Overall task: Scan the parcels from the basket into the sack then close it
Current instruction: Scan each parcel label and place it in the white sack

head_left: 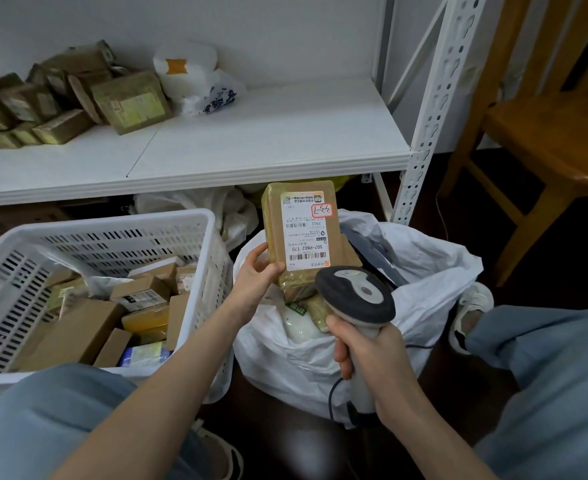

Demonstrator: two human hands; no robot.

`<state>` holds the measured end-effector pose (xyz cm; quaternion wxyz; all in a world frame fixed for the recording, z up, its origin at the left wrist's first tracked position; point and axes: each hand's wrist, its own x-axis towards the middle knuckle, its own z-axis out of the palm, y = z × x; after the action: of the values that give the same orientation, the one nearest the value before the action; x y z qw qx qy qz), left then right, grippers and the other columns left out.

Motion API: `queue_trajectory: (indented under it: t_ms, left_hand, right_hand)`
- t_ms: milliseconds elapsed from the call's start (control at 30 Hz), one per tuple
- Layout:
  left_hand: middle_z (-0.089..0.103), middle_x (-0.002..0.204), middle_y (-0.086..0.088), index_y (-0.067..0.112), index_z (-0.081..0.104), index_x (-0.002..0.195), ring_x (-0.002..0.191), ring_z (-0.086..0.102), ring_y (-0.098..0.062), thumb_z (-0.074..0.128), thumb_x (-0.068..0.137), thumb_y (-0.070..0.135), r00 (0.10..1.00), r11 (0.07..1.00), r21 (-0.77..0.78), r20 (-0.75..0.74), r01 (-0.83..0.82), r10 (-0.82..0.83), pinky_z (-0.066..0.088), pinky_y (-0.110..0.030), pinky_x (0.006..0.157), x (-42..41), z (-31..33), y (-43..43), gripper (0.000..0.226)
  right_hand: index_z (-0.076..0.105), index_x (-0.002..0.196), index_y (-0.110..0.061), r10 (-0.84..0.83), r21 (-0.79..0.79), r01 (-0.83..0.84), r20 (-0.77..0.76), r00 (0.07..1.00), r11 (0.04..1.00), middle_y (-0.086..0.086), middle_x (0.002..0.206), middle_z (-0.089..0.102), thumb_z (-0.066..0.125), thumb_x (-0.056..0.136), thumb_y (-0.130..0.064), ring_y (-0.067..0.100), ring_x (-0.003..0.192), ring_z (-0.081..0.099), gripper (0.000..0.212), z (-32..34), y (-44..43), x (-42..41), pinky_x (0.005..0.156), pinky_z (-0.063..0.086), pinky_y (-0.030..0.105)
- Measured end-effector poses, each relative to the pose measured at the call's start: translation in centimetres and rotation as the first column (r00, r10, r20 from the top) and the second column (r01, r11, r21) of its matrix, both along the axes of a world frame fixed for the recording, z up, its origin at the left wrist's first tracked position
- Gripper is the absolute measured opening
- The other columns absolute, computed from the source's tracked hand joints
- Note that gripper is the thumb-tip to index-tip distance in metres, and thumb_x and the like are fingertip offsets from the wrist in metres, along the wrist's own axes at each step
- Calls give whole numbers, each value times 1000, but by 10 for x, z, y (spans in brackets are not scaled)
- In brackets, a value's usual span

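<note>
Far left, basket (112,221): white slotted plastic on the floor, against the person's left knee.
Basket parcels (77,336): cardboard boxes piled loose inside, so the job looks well short of done.
Left hand (256,271): fingers and thumb curled on the lower left edge of the held parcel (303,226).
Held parcel: taped brown box, long axis standing up in view, label facing the person, raised over the mouth of the sack (431,271).
Scanner (354,296): head just below the label's lower end, tilted up at it; the nearest barcode is probably the one to read.
Right hand (365,355): wrapped round the scanner's handle, cable trailing down.
Sack: white, mouth open, parcels already inside, just beside the basket's right wall. It lies straight beneath the box, so the left hand likely needs only to lower and let go.
Room: shelf (268,140) edge runs above and behind the box; chair (545,140) stands well apart at right.
</note>
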<state>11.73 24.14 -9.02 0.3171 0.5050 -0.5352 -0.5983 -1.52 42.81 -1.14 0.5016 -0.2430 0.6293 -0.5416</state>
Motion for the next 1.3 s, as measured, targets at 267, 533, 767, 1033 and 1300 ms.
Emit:
queue_trajectory:
  t_ms: [267, 533, 767, 1033, 1300]
  left_hand:
    - [64, 119, -8, 23, 39, 141, 109, 63, -20, 68, 62, 40, 1000, 1000, 5, -8, -21, 21, 48, -41, 101, -3, 4, 3, 86]
    - [65, 118, -8, 25, 40, 140, 108, 64, -21, 66, 68, 34, 999, 999, 19, 24, -35, 34, 47, -42, 102, -6, 10, 7, 77]
    - [66, 115, -10, 22, 42, 138, 99, 67, -20, 61, 88, 13, 999, 1000, 4, 23, -28, 28, 51, -37, 95, -13, 20, 7, 53]
    - [64, 110, -7, 22, 50, 130, 88, 63, -19, 67, 82, 27, 977, 996, -14, 197, 88, -83, 47, -26, 73, -70, 57, -12, 52]
    - [64, 112, -8, 13, 55, 130, 108, 60, -24, 63, 85, 38, 830, 975, -32, 532, 218, -168, 44, -28, 85, -188, 45, -38, 53]
  right_hand:
    - [61, 55, -5, 26, 10, -25, -34, 999, 1000, 6, 47, 56, 71, 84, -19, 12, 39, 48, 33, 1, 5, 3, 43, 41, 23]
    - [58, 49, -8, 25, -7, -26, -53, 998, 1000, 5, 45, 53, 70, 84, -17, 12, 36, 46, 38, 2, 10, 2, 43, 40, 22]
    - [59, 55, -3, -9, -36, 10, 25, 1000, 999, 6, 48, 52, 69, 85, -17, 13, 41, 46, 35, 8, 9, -8, 47, 41, 27]
    - [62, 72, -5, -235, 15, 237, 179, 955, 972, 3, 52, 56, 70, 86, -18, 11, 43, 50, 21, -1, -46, -71, 46, 43, 24]
    - [64, 74, -6, -493, 143, 473, 175, 852, 869, 5, 59, 59, 72, 85, -20, 13, 51, 55, 19, -44, -86, -172, 53, 47, 24]
